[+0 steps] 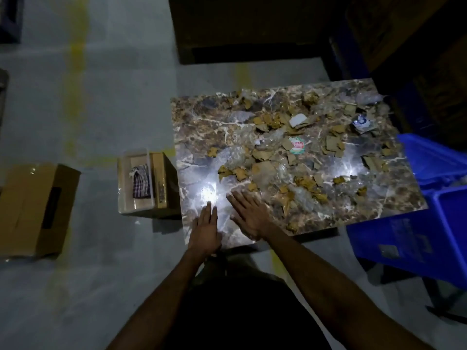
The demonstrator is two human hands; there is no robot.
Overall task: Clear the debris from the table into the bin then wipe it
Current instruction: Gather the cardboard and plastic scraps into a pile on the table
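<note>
Left hand [206, 229], right hand [249, 214] flat on table [197, 137]; debris [298, 152] scattered

The bin [429, 223] is cut off by the right edge. The box [32, 210] is cut by the left edge. The cloth [140, 181] pattern is blurred. Part of the surface [197, 152] is washed out by glare.

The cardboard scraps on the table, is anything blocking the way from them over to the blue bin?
Nothing visible does. The cardboard scraps lie loose on the table, and the blue bin sits against its right edge, with only more scraps between.
</note>
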